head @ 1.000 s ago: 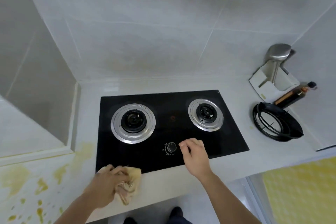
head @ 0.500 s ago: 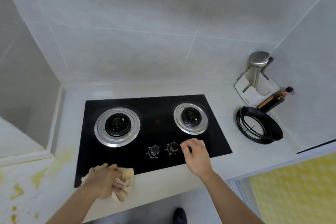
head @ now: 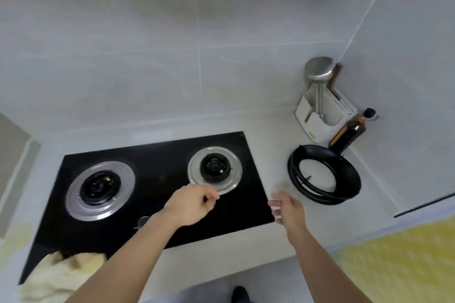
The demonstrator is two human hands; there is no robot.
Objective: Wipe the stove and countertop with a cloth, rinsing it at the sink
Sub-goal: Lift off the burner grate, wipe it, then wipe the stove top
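Your cloth (head: pixel 62 275) lies loose at the near left corner of the stove (head: pixel 152 194), half on the black glass and half on the pale worktop (head: pixel 278 147). Neither hand touches it. Your left hand (head: pixel 190 205) hovers over the stove just near the right burner (head: pixel 214 170), fingers curled in with thumb and fingertips close together; nothing shows between them, though the blur makes that hard to be sure of. Your right hand (head: pixel 286 206) hangs over the stove's right edge, fingers relaxed and spread, holding nothing.

The relation that matters: the cloth lies to the left of and nearer than both hands, well apart from them, crumpled in a heap with no clear long axis. Your left hand is the nearer one, and its forearm already passes just beside the cloth, so pulling that hand back and leftward looks the shorter way to pick it up.

On the far right of the worktop a white holder (head: pixel 320 118) carries a steel ladle (head: pixel 319 74), standing bowl up, with another handle behind it. A dark bottle (head: pixel 349 134) stands just beside the holder, and black pan supports (head: pixel 323 174) lie stacked in front of it.
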